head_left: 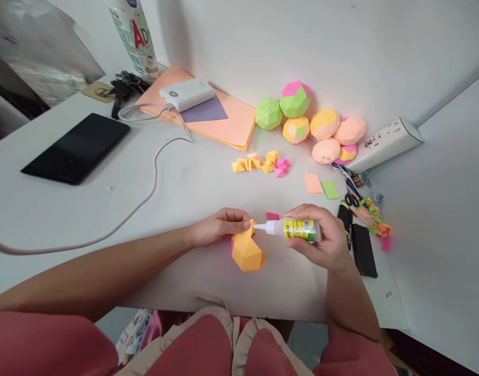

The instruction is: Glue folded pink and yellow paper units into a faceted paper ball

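My left hand [222, 226] pinches the upper edge of an orange folded-paper ball [247, 252], which is partly built and has a bit of pink at its left side. My right hand [323, 235] is wrapped round a glue bottle [298, 229] with a yellow and green label, lying level in the grip. Its white nozzle points left, and the tip is at the orange flap beside my left fingertips; whether it touches, I cannot tell. Just behind the bottle lies a small pink paper piece [272, 215].
Finished paper balls [295, 99] stand against the wall, with small folded units [267, 166] before them. Sticky notes [313, 183], scissors [351, 199] and a black case [363, 250] lie to the right. Leftward are a tablet [75, 149], power bank [187, 94], white cable [155, 177] and orange sheets [231, 128].
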`<action>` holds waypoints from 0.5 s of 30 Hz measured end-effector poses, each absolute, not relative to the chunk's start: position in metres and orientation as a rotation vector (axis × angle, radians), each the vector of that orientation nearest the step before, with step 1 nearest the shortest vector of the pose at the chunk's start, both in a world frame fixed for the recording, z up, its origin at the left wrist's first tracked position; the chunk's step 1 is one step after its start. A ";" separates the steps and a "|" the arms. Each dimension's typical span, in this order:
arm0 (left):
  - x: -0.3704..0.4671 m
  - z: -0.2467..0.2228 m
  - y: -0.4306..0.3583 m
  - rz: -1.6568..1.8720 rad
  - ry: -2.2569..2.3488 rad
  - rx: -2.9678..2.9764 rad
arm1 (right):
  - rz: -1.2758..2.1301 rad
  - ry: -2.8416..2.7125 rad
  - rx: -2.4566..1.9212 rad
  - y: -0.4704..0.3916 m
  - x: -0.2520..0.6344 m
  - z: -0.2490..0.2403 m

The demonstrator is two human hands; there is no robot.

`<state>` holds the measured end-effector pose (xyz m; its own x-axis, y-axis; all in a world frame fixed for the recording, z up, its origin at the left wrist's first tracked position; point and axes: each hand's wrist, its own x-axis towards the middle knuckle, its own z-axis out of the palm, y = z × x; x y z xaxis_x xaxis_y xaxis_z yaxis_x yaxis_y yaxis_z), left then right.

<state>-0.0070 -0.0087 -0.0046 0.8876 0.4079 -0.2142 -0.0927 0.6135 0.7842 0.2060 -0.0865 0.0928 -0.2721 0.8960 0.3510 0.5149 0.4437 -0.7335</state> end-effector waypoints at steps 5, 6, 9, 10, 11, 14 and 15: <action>-0.006 -0.002 -0.008 0.302 0.368 0.891 | 0.568 -1.961 -1.174 -0.086 0.206 0.091; -0.006 -0.002 -0.009 0.302 0.372 0.898 | 0.564 -1.971 -1.169 -0.086 0.206 0.091; -0.006 -0.003 -0.009 0.296 0.401 0.914 | 0.577 -1.997 -1.152 -0.087 0.207 0.092; -0.006 -0.004 -0.009 0.293 0.409 0.916 | 0.583 -2.004 -1.150 -0.087 0.207 0.092; -0.007 -0.004 -0.009 0.290 0.416 0.918 | 0.581 -2.005 -1.148 -0.087 0.207 0.092; -0.007 -0.004 -0.009 0.284 0.410 0.924 | 0.542 -1.992 -1.120 -0.085 0.206 0.090; -0.007 -0.003 -0.009 0.283 0.401 0.927 | 0.528 -1.985 -1.107 -0.084 0.205 0.090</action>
